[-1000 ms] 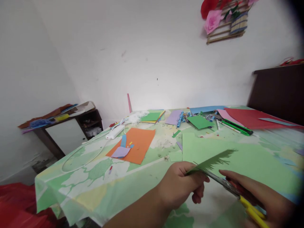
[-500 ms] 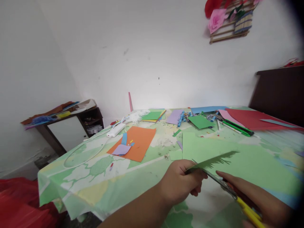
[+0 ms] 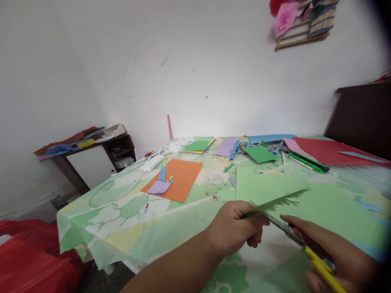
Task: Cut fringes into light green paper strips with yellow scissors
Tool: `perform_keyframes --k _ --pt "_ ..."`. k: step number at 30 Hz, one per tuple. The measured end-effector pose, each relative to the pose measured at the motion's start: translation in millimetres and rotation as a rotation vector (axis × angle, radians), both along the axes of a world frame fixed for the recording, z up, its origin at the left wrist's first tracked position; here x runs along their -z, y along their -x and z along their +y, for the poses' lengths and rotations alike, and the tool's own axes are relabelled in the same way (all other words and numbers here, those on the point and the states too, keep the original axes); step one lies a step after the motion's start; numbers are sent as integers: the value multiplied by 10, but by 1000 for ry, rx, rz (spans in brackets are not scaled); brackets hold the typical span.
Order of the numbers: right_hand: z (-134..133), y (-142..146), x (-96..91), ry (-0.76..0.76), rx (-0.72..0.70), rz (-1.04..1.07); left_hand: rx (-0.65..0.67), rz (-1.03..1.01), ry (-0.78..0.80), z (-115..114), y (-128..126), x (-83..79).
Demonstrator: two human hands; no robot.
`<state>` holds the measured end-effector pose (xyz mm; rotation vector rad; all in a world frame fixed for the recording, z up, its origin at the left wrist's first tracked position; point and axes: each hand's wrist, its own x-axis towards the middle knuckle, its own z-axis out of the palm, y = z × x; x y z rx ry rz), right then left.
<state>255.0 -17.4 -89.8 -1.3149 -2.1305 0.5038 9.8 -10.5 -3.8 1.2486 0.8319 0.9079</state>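
- The left forearm (image 3: 177, 264) is bare and slants up from below; from here the left wrist (image 3: 211, 244) looks nearly straight.
- The left hand (image 3: 232, 230) is closed in a firm pinch, its lower fingers (image 3: 255, 238) curled under.
- The right hand (image 3: 334, 250) is bent round into a grip, its topmost digit (image 3: 308, 228) stretched toward the other hand.
- The hands sit near each other, apart, the right slightly lower.

We can read no text, label, brand, number or sign anywhere, left or right, near or far; nothing legible for us to transcribe.
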Motion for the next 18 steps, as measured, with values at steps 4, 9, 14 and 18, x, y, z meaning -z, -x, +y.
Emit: perform_keyframes --k 4,9,14,18 --pt "32 -30 76 65 -21 -40 30 -2 27 0 -4 -11" --pt "15 11 36 32 35 -67 84 -34 64 25 8 11" --pt "17 -12 81 83 28 -38 127 -69 96 40 16 42" --pt "28 -66 155 45 52 -21 76 -113 101 25 3 28"
